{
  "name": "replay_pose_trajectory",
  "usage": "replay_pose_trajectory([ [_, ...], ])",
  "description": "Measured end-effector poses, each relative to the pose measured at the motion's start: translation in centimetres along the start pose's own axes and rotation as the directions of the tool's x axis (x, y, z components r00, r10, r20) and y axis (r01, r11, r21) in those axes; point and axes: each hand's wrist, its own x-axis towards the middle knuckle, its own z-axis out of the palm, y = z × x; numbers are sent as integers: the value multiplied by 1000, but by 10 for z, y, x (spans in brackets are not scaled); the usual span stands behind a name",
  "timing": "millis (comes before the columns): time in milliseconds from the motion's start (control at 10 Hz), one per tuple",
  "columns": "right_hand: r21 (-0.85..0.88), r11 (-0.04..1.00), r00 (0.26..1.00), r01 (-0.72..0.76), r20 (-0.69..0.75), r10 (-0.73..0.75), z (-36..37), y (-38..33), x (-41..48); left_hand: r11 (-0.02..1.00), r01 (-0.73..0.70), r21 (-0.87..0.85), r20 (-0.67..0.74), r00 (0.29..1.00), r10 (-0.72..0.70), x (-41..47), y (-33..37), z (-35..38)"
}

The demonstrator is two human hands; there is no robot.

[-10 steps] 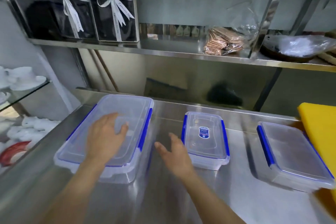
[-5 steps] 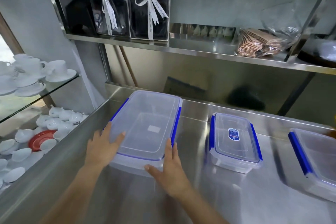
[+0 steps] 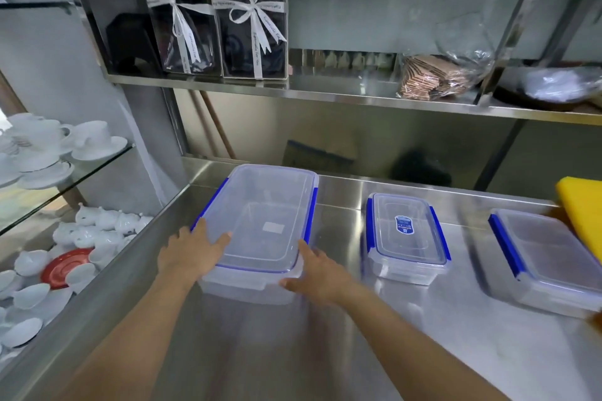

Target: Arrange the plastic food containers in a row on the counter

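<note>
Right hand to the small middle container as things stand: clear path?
Probably yes. The right hand rests at the large container's near right corner, and only bare counter lies between it and the small container.

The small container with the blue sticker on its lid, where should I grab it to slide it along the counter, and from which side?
Grip the small container across its two long sides, at the blue clips, reaching in from its near short end. It is narrow and lies lengthwise away from you, with bare counter on both sides, so one hand's fingers should probably span it.
</note>
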Motion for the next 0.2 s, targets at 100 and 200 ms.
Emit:
replay_pose_trajectory([
  [100, -90, 994, 997, 64, -32, -67, -77, 14, -73, 957, -263, 123, -128, 952, 278, -53, 63, -33],
  [200, -200, 978, 998, 58, -2, -60, -118, 5, -102, 923, -360, 139, -187, 905, 381, -56, 95, -49],
])
